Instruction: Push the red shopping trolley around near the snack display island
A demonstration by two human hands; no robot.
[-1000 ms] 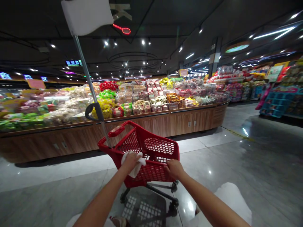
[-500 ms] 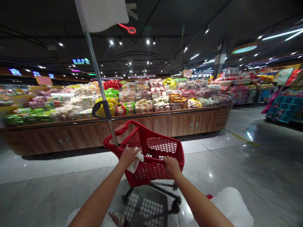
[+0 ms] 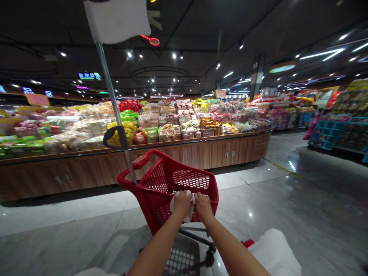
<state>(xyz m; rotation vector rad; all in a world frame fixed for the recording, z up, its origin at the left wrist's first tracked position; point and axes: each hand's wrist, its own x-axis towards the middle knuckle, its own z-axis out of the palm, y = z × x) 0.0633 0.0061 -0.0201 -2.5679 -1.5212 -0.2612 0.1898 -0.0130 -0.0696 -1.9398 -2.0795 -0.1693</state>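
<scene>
A red shopping cart [image 3: 152, 184] with perforated plastic sides stands in front of me, its basket empty where I can see inside. My left hand [image 3: 182, 203] is closed around a white cloth [image 3: 189, 209] and presses it on the near rim of the basket. Right beside it, my right hand [image 3: 202, 205] grips the same rim with fingers curled over it. From the handle end at left rises a metal pole [image 3: 110, 88] with a dark grey loop grip [image 3: 116, 138] and a white flag-like panel [image 3: 119, 21] on top.
Behind the cart runs a long wood-panelled display counter [image 3: 172, 155] heaped with packaged foods. Blue racks [image 3: 329, 132] stand at right on the grey tiled floor [image 3: 273, 203]. Dark cart wheels [image 3: 210, 257] rest near my legs.
My left hand, with the cloth, has slid right along the rim until beside my right hand. The right hand keeps its grip. The view has turned slightly right.
</scene>
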